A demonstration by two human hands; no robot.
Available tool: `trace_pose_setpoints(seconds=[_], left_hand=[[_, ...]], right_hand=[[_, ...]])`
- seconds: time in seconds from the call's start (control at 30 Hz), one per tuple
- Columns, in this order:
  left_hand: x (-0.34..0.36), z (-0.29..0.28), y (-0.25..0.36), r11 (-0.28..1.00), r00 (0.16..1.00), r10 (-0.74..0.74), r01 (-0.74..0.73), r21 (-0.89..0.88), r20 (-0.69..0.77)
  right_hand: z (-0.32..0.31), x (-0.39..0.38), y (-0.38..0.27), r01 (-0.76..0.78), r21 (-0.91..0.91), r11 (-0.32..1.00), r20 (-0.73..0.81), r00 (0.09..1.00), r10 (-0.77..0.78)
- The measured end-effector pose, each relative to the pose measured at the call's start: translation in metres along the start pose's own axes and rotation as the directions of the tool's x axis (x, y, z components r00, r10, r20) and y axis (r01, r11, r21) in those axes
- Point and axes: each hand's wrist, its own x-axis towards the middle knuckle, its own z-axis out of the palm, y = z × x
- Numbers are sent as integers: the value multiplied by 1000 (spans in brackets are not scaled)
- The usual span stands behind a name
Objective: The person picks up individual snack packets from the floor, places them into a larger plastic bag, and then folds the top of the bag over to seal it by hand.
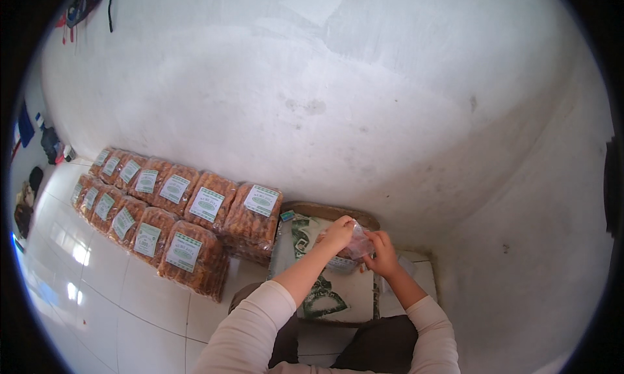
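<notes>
Both my hands are at a clear plastic bag (359,245) over a low white-topped table in front of me. My left hand (339,234) pinches the bag's upper left part, fingers closed. On the other side my right hand (383,256) grips the bag's right edge between thumb and fingers. Brownish contents and a green-and-white label (342,263) show low on the bag, partly behind my hands. The white tabletop (356,297) carries green printed patterns. How full the bag is, I cannot tell.
Left of the table, two rows of packed brown snacks (253,221) in clear plastic with green-and-white labels stand on the tiled floor (153,302). A pale wall (312,114) rises behind and to the right. A small blue-green packet (287,215) lies at the table's far left corner.
</notes>
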Motion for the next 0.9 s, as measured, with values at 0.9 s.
trace_pose_setpoints(seconds=[0.9], left_hand=[[-12,10,14,995,999,24,-27,98,30]], right_hand=[[29,9,50,-551,632,545,292,821,490]])
